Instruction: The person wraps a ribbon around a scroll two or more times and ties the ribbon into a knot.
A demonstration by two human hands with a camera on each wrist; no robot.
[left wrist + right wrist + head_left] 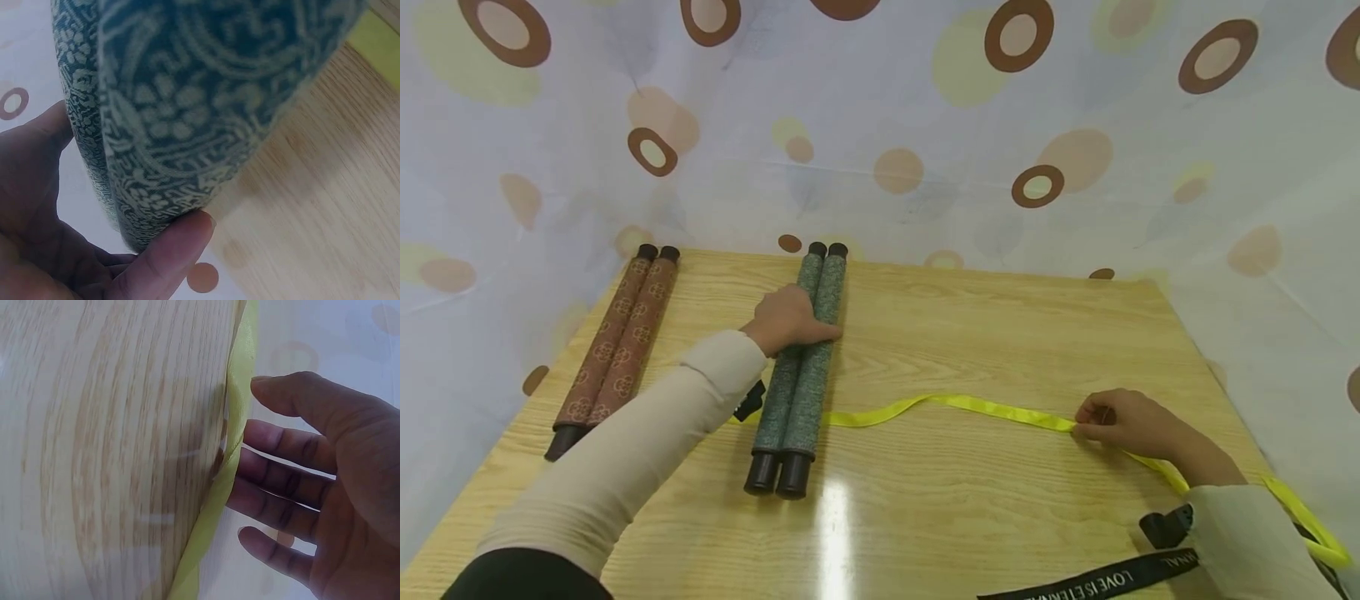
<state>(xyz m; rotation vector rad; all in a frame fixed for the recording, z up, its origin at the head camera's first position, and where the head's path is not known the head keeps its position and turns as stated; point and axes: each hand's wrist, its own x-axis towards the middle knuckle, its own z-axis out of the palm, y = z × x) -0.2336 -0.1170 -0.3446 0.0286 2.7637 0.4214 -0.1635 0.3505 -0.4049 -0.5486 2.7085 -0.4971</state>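
Observation:
My left hand (786, 321) grips a green patterned scroll (820, 367) in the head view, a pair of rolls side by side with dark end knobs. In the left wrist view its thumb (175, 250) presses one side of the patterned cloth, with fingers on the other side. Passing beneath the scroll is a yellow ribbon (955, 402), which runs right across the wooden table. At this ribbon my right hand (1131, 423) has its fingertips touching the edge. The right wrist view shows a gap between thumb and forefinger, with the ribbon (237, 406) twisted beside them.
A reddish-brown flowered scroll (617, 350) lies at the table's left. On the front right are a black lettered ribbon (1090, 583) and a small black roll (1165, 527). Another small black piece (750, 402) shows left of the green scroll. Spotted cloth (850, 125) hangs behind the table.

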